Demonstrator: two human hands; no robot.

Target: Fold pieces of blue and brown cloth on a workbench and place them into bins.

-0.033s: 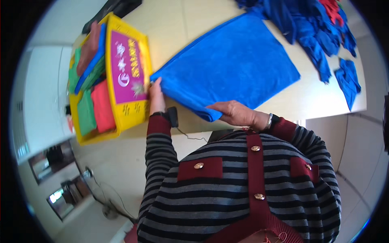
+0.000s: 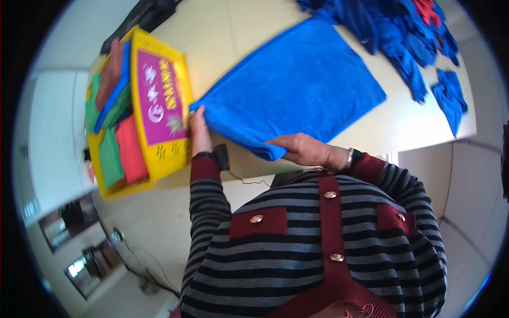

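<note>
A large blue cloth (image 2: 297,79) is spread on the table, its near edge turned over into a fold. At its left corner my left hand (image 2: 200,130) is closed on the cloth, right beside the yellow basket (image 2: 172,153). My right hand (image 2: 306,149) grips the near folded edge, thumb and fingers pinched around it. Part of the fingers on each hand is hidden by the cloth or by the hand itself.
Folded green cloths (image 2: 110,159), a red cloth (image 2: 131,148) and others fill the basket. A heap of blue cloths (image 2: 395,32) lies at the far right, with a small blue cloth (image 2: 449,98) near the right table edge. A black bag (image 2: 143,21) rests behind the basket.
The whole scene has shifted slightly in the view, the basket a little left and down. Both hands keep the same hold on the blue cloth.
</note>
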